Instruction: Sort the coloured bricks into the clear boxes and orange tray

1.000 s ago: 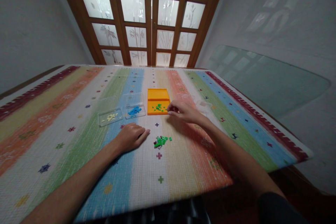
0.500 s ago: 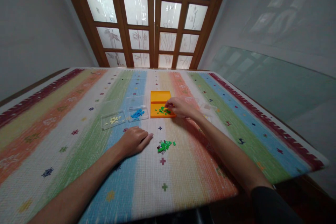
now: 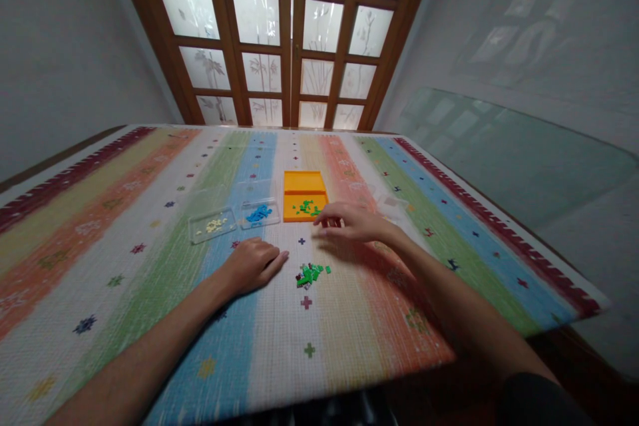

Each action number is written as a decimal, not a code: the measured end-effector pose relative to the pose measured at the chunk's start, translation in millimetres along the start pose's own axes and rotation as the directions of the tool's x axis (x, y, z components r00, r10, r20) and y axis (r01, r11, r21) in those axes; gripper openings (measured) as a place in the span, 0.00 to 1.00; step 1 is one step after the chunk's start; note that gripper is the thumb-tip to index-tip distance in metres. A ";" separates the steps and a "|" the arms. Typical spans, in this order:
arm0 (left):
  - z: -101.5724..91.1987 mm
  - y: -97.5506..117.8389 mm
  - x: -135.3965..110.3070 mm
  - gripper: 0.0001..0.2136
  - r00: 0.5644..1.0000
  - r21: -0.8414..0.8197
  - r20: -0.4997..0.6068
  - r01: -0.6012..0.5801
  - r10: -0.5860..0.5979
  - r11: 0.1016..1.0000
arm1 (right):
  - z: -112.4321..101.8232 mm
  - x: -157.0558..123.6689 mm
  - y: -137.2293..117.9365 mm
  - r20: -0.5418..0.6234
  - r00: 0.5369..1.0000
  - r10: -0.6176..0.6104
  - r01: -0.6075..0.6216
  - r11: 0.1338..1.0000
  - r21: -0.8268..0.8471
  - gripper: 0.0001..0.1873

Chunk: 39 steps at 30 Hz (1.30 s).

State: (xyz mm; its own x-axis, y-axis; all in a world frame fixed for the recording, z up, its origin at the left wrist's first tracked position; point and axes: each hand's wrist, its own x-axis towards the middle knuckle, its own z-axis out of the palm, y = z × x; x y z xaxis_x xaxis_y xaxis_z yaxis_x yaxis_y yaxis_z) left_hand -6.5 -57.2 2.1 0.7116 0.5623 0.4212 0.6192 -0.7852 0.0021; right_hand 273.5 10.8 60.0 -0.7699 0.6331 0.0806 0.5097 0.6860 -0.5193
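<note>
My right hand (image 3: 349, 221) hovers just in front of the near right corner of an orange hinged box (image 3: 303, 180). Its fingers curve downward and stand apart, with nothing visible in them. Inside the box's near half lie small green pieces (image 3: 305, 206). My left hand (image 3: 252, 265) rests on the cloth, its fingers curled under and the thumb stretched toward the right; nothing shows in it. To the right of that thumb sits a loose pile of small green pieces (image 3: 310, 273), with a few brownish and pale bits among them.
Left of the box stand two clear plastic trays, one with blue pieces (image 3: 259, 213), the other with pale yellow pieces (image 3: 215, 225). Another clear container (image 3: 392, 205) lies beyond my right hand. A striped cloth (image 3: 279, 346) covers the table; glass-paned doors (image 3: 289, 53) stand behind.
My right hand has drawn back from over the box toward me, uncovering the box's right side. My left hand stays on the cloth. The whole view has shifted slightly.
</note>
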 end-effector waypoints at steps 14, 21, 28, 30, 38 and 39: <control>-0.6 -0.3 -0.4 0.24 0.999 -0.008 0.036 0.012 -0.011 1.000 | 49.8 -39.5 -43.4 0.016 0.998 0.063 -0.062 0.994 -0.092 0.16; -1.7 0.1 0.8 0.24 1.000 -0.012 0.024 0.014 -0.013 1.000 | 47.4 -43.8 -32.3 0.026 0.999 0.030 -0.028 0.998 -0.063 0.09; -1.8 -0.4 -0.2 0.24 1.000 -0.022 0.022 0.001 -0.001 1.000 | 33.2 -49.9 -18.2 0.111 0.994 -0.012 0.013 1.000 -0.008 0.11; -1.0 -0.8 -0.5 0.24 1.000 -0.027 0.027 0.004 -0.003 1.000 | 30.3 -51.1 -16.6 0.142 0.990 -0.015 0.014 1.000 0.003 0.13; 1.1 -1.4 -0.6 0.24 0.999 -0.031 0.031 0.014 -0.013 0.999 | 38.5 -45.1 -18.5 0.052 0.998 0.022 -0.022 1.000 -0.002 0.07; 0.9 -1.3 -0.5 0.23 1.000 -0.032 0.029 0.014 -0.013 0.999 | 40.9 -44.1 -19.4 0.033 0.999 0.021 -0.021 1.000 0.003 0.07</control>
State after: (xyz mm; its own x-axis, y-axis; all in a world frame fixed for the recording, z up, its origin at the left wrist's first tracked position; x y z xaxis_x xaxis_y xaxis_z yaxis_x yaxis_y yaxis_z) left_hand -7.3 -56.2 1.1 0.7130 0.5795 0.3948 0.6177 -0.7855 0.0373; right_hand 281.9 -45.1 31.7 -0.7712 0.6352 0.0417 0.5247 0.6714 -0.5234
